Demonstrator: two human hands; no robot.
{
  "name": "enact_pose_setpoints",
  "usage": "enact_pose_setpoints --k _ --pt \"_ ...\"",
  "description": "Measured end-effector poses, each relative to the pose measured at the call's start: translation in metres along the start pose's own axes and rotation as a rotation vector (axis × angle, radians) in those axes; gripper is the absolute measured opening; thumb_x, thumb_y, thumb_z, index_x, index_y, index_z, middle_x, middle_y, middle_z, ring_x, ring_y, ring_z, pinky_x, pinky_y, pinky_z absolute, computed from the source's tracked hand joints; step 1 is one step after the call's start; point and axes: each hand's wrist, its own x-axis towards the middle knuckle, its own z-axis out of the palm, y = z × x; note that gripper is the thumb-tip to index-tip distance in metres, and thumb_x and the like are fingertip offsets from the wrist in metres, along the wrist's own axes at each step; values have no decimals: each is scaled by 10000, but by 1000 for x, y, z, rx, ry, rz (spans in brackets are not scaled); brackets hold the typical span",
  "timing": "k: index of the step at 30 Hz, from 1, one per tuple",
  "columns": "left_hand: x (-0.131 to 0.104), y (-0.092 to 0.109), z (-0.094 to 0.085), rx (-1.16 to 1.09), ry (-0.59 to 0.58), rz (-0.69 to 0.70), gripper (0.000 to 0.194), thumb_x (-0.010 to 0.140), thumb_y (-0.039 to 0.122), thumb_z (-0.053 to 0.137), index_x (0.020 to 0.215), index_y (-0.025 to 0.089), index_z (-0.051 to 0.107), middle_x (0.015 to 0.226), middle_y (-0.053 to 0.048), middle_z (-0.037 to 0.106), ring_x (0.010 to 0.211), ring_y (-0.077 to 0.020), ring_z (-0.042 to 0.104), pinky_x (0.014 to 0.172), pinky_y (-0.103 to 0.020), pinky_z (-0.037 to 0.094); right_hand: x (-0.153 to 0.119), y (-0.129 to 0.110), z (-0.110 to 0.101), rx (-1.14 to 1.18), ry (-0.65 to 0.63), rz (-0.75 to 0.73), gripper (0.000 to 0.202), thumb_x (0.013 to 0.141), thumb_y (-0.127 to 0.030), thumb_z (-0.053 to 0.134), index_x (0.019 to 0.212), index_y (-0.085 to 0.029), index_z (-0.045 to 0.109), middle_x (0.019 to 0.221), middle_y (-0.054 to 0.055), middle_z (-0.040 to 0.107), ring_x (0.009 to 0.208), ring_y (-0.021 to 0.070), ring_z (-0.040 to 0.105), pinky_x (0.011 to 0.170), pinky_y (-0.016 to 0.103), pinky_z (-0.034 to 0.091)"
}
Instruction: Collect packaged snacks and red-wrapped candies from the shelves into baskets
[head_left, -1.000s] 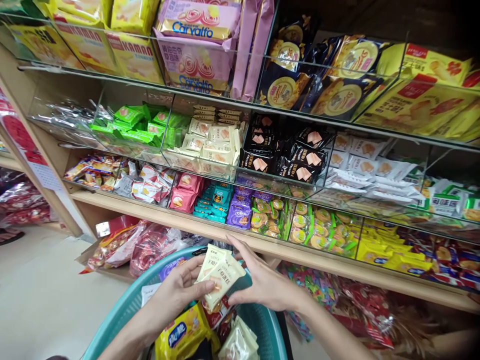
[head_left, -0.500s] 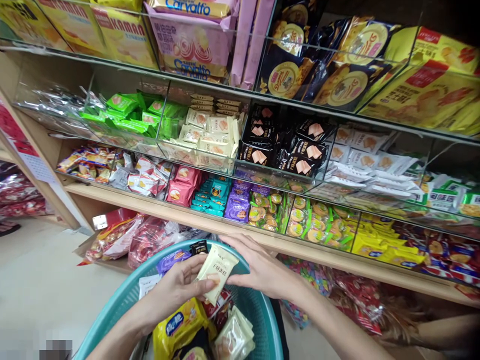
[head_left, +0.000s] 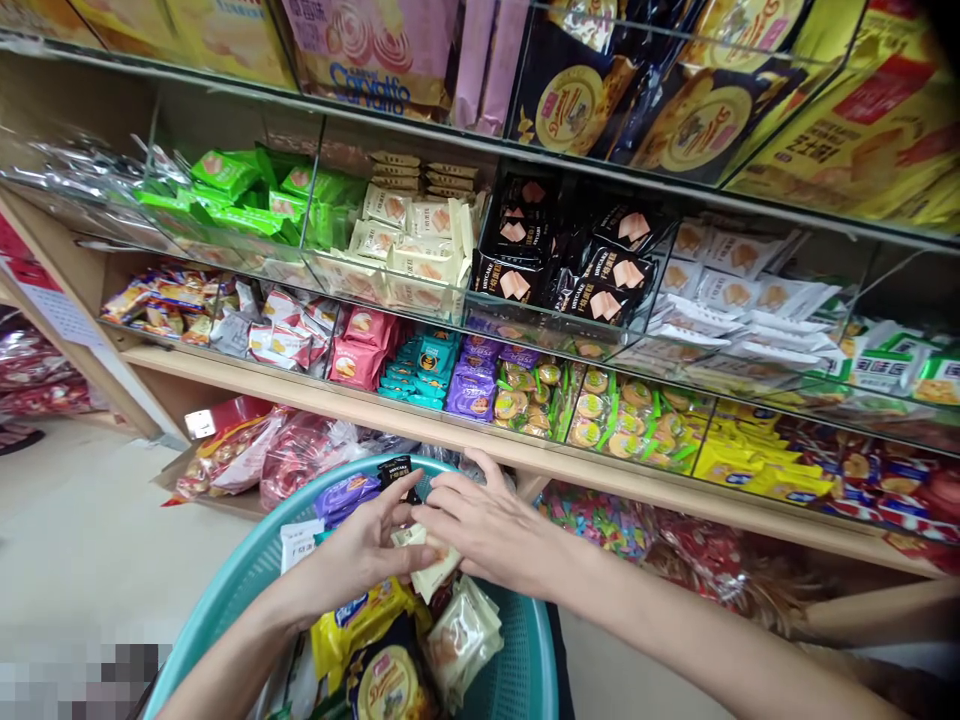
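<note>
Over a teal plastic basket [head_left: 525, 640], my left hand [head_left: 352, 550] is closed on a cream snack packet [head_left: 435, 575], its thumb across the wrapper. My right hand [head_left: 487, 525] has its fingers curled over the packet's upper part, which they mostly hide. Around my hands in the basket lie purple packets [head_left: 346, 500], a black packet [head_left: 396, 470] and a white packet [head_left: 300, 542]. Nearer to me are a yellow packet [head_left: 367, 625], a dark blue round-labelled packet [head_left: 386, 685] and clear-wrapped cream packets [head_left: 466, 635].
Glass-fronted shelves hold cream packets [head_left: 424, 240], black packets [head_left: 600, 275], green packets [head_left: 240, 190] and purple packets [head_left: 472, 385]. Below the lowest wooden ledge [head_left: 255, 395] sit red bags [head_left: 300, 460] and a bag of colourful sweets [head_left: 592, 520]. Pale floor [head_left: 90, 530] shows at left.
My right hand has moved left and closed over the cream packet beside my left hand. The packet has been lowered and tilted. The view has tipped down slightly.
</note>
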Motion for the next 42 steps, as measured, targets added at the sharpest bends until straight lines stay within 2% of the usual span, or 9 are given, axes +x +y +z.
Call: enact_pose_setpoints --k 4,7,10,14,18,23,30,36,42 --pt "0 2 2 31 -41 8 783 752 336 644 1400 246 213 1222 -72 554 1078 -215 528 805 -277 465 -6 2 7 27 -11 21 340 768 -168 571 1085 -172 450 1006 58 542 1048 210 431 1063 501 90" --pt "-1 6 2 88 -30 -10 730 788 394 587 1399 224 227 1091 -73 624 919 -197 596 699 -265 482 -13 5 12 64 -20 56 304 764 -170 573 1046 -186 461 998 45 538 1038 195 427 1053 482 95" --pt "-2 12 -2 113 56 -13 703 779 436 579 1376 203 291 1002 -66 658 837 -195 617 697 -293 488 -24 8 16 119 -30 92 332 740 -158 583 1049 -196 467 1021 42 537 1038 184 426 1039 446 116" --pt "-4 20 -10 92 229 18 669 749 472 597 1317 188 386 1081 -84 646 962 -221 599 805 -330 483 -43 7 28 201 -84 131 333 724 -148 579 1040 -205 491 995 35 538 1017 182 433 1023 416 134" --pt "-6 24 -16 89 288 21 671 743 503 587 1306 189 399 1088 -82 656 956 -224 617 823 -345 486 -54 0 47 235 -164 136 326 699 -180 609 1009 -201 509 1009 39 514 1016 191 422 1008 391 170" --pt "-6 20 -19 92 289 37 615 745 504 584 1255 185 460 1102 -81 656 991 -233 609 829 -339 486 -52 -7 63 224 -202 110 366 701 -205 621 1048 -203 506 1053 54 493 1037 210 397 974 386 220" --pt "-6 18 -25 131 338 44 566 769 502 562 1232 185 488 1130 -88 644 1032 -245 594 850 -353 489 -44 -13 67 210 -226 67 344 725 -181 586 1053 -198 484 1088 70 515 1045 217 407 964 403 230" --pt "-6 19 -29 146 382 51 534 774 498 561 1215 201 514 1162 -95 626 1044 -253 590 858 -354 489 -46 -13 76 234 -180 78 508 727 -204 597 1192 -194 395 1135 74 518 1068 218 412 989 415 211" --pt "-7 24 -28 144 404 42 558 750 521 571 1187 176 533 1153 -110 627 1032 -266 595 866 -379 490 -46 -9 78 267 -156 61 528 738 -244 597 1211 -211 365 1150 76 520 1073 218 413 991 402 225"
